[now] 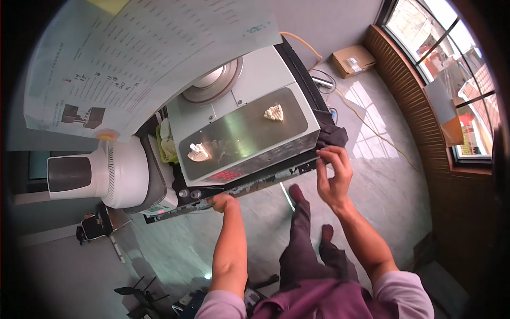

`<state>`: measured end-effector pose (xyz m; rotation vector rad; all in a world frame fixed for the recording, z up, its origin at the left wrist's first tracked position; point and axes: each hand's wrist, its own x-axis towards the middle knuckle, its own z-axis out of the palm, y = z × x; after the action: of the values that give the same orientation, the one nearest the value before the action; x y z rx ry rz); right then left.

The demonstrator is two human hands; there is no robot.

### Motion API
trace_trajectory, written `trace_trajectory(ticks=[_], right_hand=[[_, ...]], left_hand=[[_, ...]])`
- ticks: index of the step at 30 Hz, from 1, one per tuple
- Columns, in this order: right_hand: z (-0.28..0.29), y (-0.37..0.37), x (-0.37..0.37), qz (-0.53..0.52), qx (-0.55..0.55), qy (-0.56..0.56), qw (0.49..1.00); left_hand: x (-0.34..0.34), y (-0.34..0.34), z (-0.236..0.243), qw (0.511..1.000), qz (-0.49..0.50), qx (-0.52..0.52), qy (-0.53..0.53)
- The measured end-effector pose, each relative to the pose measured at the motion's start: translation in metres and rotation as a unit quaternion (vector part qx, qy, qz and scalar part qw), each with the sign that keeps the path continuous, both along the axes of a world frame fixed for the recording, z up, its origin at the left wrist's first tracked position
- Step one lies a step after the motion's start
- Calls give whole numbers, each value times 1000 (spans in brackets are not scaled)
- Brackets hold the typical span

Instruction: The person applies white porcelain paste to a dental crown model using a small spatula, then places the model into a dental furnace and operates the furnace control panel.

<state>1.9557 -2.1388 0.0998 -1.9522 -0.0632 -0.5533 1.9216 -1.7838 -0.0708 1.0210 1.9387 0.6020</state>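
Observation:
My left hand [224,202] is closed at the front edge of the black table, beside two small clear bottles [189,193]; its fingertips are hidden. My right hand [336,173] is by the table's right front corner, fingers bent and thumb apart, with nothing visible in it. A dark cloth [333,133] lies just beyond its fingertips. Between and beyond my hands stands a white boxy machine [276,150] with a flat steel top and red lit display. Two cream-coloured crumpled pieces, one on the left [198,152] and one on the right [273,112], rest on the steel.
A round metal disc [213,82] sits behind the steel top. Printed sheets [159,48] hang across the upper left. On the left stands a rounded white machine [125,173]. A cardboard box [353,61] and a yellow cable [377,132] lie on the floor at right.

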Motion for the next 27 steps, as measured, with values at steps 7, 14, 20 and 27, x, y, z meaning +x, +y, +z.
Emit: trace_trajectory(ticks=[7,14,20,27], right_hand=[[84,-8,51,26,-45,-43,998],[115,10,81,71,-76,28,994],[114,-2,98,136,-98,72,983],[116,5,125,205,-130,77,967]], left_hand=[[4,-14,10,999,-21,-13,35],[-10,-7,1,993,-33,-16,-113],[-82,12,18,929,-275,-234,-77],[-166,-4,41,880,-405,-248,-20]])
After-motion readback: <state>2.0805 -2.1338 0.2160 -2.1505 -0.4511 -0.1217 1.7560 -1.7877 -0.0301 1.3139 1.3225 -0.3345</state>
